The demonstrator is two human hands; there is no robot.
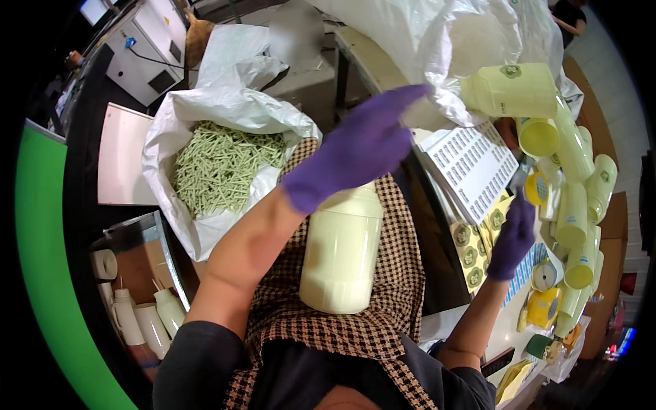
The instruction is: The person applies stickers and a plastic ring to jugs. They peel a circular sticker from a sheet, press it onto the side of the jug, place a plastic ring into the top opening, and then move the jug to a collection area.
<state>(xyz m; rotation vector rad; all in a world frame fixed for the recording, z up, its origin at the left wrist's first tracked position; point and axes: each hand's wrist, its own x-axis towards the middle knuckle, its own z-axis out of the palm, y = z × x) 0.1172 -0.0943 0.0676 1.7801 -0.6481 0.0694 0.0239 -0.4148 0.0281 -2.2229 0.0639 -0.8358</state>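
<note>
A pale yellow-green plastic jar (342, 253) stands on my lap against the checked apron (403, 301). My left hand (355, 147), in a purple glove, passes over its top with the fingers stretched to the right; the jar's neck is partly hidden beneath it. Over the table on the right is my right hand (512, 239), also purple-gloved, fingers extended and nothing visible in it. It lies beside gold label sheets (471, 249) and near a yellow roll (536, 188). A similar jar (516, 90) lies on its side beyond the printed sheets (468, 167).
On my left, a white sack (184, 106) holds many short green sticks (225, 164). Several pale bottles (152, 324) stand in a box below it. Stacked translucent jars (572, 215) line the table's right side. Another person (568, 19) is at the far right.
</note>
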